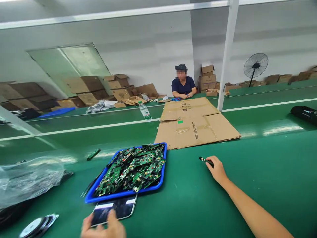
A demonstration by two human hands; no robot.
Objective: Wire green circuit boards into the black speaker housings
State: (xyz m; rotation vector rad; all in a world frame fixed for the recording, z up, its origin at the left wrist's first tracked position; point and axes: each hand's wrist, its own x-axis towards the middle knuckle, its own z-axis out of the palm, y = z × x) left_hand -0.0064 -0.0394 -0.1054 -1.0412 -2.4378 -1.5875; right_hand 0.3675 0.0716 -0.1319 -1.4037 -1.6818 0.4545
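Observation:
My left hand (103,227) is at the bottom edge, closed on the near end of a smartphone (125,206), with the thumb over its dark screen. The phone's far side meets the near rim of a blue tray (162,180), heaped with green circuit boards (133,168). Farther right, my right hand (217,169) pinches a small, narrow circuit board (205,160) by one end, just over the green table. Its other end points left, toward the tray.
Flattened cardboard (198,127) lies beyond the tray, near a water bottle (145,111). A loose board (93,154), a clear plastic bag (29,180) and round discs (37,226) are at left. A person (183,84) sits across the table. A white post (226,56) rises ahead.

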